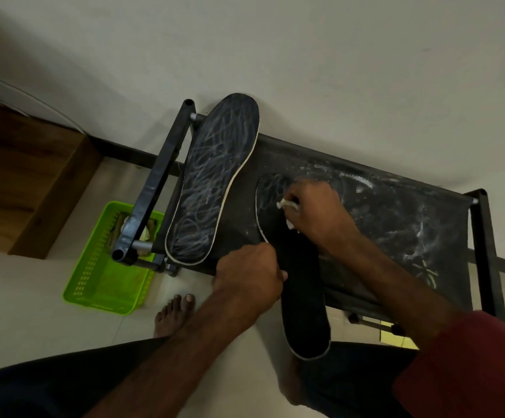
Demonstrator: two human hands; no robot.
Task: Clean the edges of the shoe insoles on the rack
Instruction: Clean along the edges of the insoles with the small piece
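Note:
Two black insoles with pale edges lie on the top shelf of a dark rack point(396, 206). The left insole point(212, 182) is covered with white scribbles and leans toward the wall. The second insole point(302, 297) sticks out over the rack's front edge. My left hand point(249, 274) pinches its left edge near the middle. My right hand point(314, 212) grips a small white cloth point(287, 205) and presses it on the insole's front part, where white marks show.
The rack's fabric shelf is smeared with white marks. A bright green plastic basket point(106, 285) with some items stands on the floor by the rack's left end. A wooden cabinet point(25, 182) is at the left. My bare feet are on the tiled floor below.

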